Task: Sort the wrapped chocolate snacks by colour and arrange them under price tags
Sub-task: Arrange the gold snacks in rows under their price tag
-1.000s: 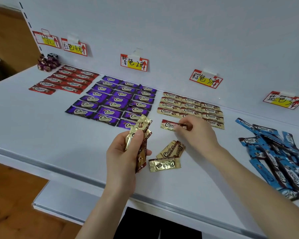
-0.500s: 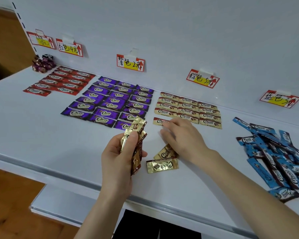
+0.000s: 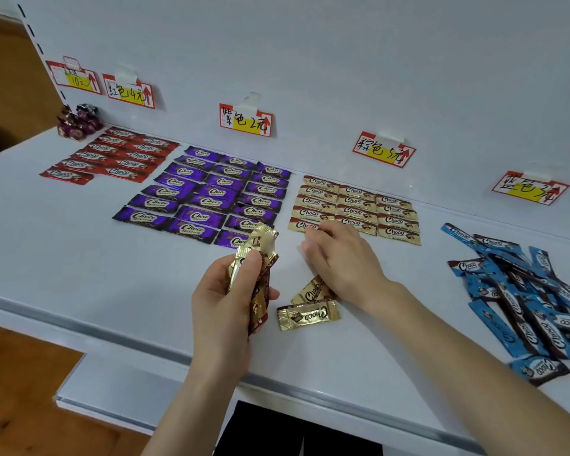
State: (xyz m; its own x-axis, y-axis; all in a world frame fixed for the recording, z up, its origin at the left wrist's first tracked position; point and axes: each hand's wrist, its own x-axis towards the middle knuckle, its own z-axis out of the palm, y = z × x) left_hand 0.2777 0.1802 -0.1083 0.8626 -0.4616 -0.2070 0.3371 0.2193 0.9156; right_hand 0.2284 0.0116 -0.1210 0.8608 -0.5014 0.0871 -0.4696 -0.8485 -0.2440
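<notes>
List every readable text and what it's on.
"Choco": red foil wrappers, purple foil wrappers, gold foil wrappers, blue foil wrappers.
"10元": leftmost red-framed paper price tag.
"红色4元": second tag.
"紫色2元": third tag.
"色5元": fourth tag; first character unclear.
"蓝色": fifth tag; price blurred.
Wrappers' small print: unreadable.

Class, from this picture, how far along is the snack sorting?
Done: red snacks and purple snacks lie in neat rows under their tags. In hand: the gold grid; the left hand grips a gold bunch, the right hand reaches the grid's front row, loose gold snacks wait. Left: the blue pile is unsorted.
</notes>
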